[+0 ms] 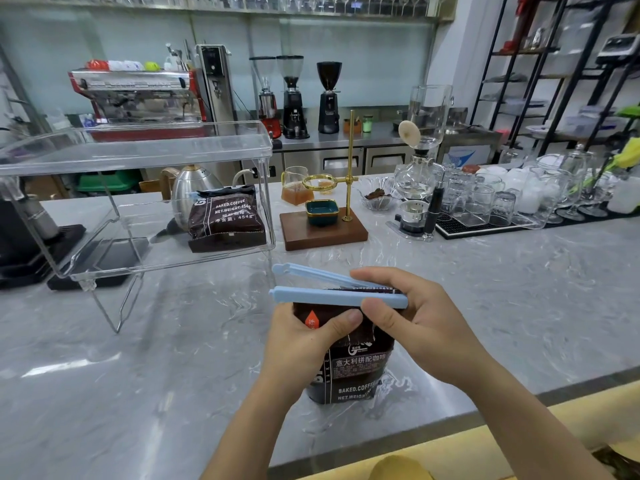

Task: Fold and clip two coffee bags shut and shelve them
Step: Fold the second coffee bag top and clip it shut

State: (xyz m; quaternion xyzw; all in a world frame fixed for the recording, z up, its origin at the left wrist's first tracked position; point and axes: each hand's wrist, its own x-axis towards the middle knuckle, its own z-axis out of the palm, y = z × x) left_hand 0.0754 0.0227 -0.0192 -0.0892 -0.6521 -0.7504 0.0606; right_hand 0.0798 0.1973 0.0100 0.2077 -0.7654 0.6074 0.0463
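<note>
while the dark brown printed coffee bag (pixel 349 368) stands upright on the grey marbled tabletop (pixel 138 375) near its front edge, we see both hands busy at its top. the left hand (pixel 304 337) grips the upper part of the bag, thumb pressed across its front. the right hand (pixel 412 317) pinches the hinge end of a long pale blue plastic sealing clip (pixel 332 289), thumb on the near bar and fingers over the far one. the clip straddles the bag's folded top edge, with its two bars spread apart at the left end (not yet snapped together). well apart, behind and to the left, a second dark brown coffee bag (pixel 225 220) stands on the lower level of a clear acrylic two-tier shelf (pixel 138 150); we cannot tell whether a clip is on it.
</note>
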